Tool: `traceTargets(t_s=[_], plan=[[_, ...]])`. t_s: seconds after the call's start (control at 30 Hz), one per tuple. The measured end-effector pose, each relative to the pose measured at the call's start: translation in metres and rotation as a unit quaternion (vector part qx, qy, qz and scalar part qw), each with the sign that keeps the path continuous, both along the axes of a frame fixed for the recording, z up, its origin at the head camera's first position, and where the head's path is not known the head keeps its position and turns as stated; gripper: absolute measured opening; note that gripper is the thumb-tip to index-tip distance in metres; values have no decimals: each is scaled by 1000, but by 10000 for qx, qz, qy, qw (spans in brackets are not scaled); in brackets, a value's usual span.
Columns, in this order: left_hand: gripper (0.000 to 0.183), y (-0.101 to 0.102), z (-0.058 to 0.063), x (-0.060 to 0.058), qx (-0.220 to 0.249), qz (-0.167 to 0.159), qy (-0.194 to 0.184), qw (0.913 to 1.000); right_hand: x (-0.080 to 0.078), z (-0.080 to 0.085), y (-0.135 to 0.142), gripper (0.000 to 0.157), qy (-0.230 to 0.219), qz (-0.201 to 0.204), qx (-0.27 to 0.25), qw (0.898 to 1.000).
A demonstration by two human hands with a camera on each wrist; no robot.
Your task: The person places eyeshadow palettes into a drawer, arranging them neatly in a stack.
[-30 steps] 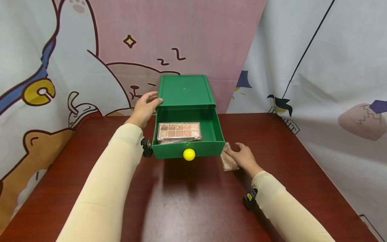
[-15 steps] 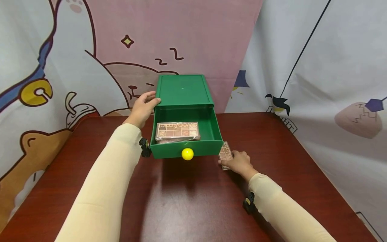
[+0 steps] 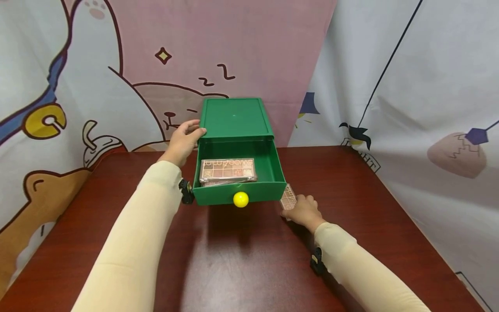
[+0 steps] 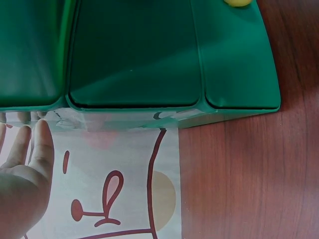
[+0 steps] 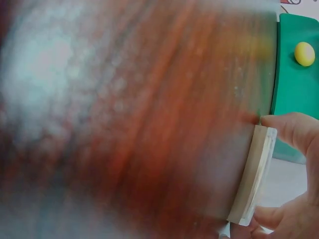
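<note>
In the head view, a green drawer cabinet (image 3: 237,117) has its top drawer (image 3: 218,196) pulled out, with a yellow knob (image 3: 241,199) in front. An eyeshadow palette (image 3: 228,169) lies in the drawer on top of another, mostly covered one. My left hand (image 3: 183,141) rests against the cabinet's left side, thumb at its top edge; the left wrist view has its fairly straight fingers (image 4: 42,149) touching that side. Right of the drawer, my right hand (image 3: 304,212) pinches another eyeshadow palette (image 3: 288,197) by its near part. Thumb and fingers lie at its edges in the right wrist view.
Everything stands on a reddish-brown wooden table (image 3: 234,268). A cartoon-printed cloth (image 3: 273,52) hangs behind and at both sides. The pulled-out drawer juts forward over the table, between my two arms.
My right hand has shifted left and nearer along the palette on the table, from its right edge to its near part, and now grips it. My left hand stays at the cabinet.
</note>
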State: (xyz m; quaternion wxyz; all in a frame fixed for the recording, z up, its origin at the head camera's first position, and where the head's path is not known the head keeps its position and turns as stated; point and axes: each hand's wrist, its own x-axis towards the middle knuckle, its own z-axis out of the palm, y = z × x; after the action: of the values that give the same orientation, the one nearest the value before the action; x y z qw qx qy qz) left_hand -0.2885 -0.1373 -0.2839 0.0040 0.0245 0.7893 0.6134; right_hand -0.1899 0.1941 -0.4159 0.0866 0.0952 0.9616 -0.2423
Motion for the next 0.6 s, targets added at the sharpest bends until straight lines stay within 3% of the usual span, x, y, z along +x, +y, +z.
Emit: traceTargets(t_s=[0.23,0.6], plan=[[54,0,-1,-1,8,6,32,10000,0,5,6,69,159,96,-3,9998],[54,-1,0,0,29,3,-9,10000,-4,22,26,69,100,347,-130,9993]])
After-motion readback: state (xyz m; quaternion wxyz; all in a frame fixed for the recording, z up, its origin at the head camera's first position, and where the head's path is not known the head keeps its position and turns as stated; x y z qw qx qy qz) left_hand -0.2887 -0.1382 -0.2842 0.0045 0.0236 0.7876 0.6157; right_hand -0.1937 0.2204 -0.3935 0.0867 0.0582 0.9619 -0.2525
